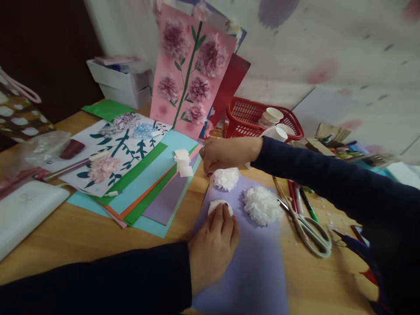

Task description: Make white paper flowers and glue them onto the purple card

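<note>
My left hand rests on the purple paper, its fingers bent together over a white round paper piece and holding it down. My right hand reaches across from the right, above the paper's far edge. Its fingers pinch a thin wooden stick that points down beside the white piece; the stick's upper end is hidden in the grip. Two fluffy white paper flowers lie on the purple sheet: a far flower just below my right hand and a fuller flower to the right.
Small white paper squares lie on stacked coloured sheets at left. Scissors and pens lie right of the purple paper. Behind stand a red basket with paper cups and a pink flower picture. A glue gun sits at right.
</note>
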`<state>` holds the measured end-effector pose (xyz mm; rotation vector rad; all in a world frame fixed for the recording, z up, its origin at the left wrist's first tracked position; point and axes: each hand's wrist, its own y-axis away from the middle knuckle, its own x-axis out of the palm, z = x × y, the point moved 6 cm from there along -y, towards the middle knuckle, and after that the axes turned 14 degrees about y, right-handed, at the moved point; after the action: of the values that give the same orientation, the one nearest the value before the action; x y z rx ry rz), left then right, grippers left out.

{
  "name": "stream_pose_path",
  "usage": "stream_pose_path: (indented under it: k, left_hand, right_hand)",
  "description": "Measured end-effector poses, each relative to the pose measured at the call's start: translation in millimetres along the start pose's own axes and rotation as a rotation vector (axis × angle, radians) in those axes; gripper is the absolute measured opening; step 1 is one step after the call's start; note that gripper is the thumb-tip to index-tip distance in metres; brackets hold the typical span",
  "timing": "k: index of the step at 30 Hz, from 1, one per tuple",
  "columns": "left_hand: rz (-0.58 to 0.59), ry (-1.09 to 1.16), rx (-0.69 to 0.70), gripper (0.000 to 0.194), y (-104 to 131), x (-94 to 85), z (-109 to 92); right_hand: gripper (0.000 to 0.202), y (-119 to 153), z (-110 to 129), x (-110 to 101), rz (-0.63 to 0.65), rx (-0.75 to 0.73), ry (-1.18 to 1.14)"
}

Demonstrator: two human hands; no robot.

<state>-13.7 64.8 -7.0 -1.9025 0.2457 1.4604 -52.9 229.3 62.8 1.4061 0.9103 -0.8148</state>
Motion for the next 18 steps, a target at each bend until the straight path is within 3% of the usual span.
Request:
stream_pose_path:
  k: [8,13,18]
  left_hand:
    - [0.019,0.031,-0.004,0.042,0,-2.9,0]
    - [0.072,0.062,-0.023,0.042,0,-4.1,2]
    - [0.046,0.04,-0.063,0.04,2,-7.4,2]
  right_hand:
    - [0.017,-3,18,7,0.049,-0.026,-0.007]
    - [0.014,-8,8,23,0.157,0.036,-0.088]
    - [0.013,-6,-2,34,0.269,0.151,-0.261]
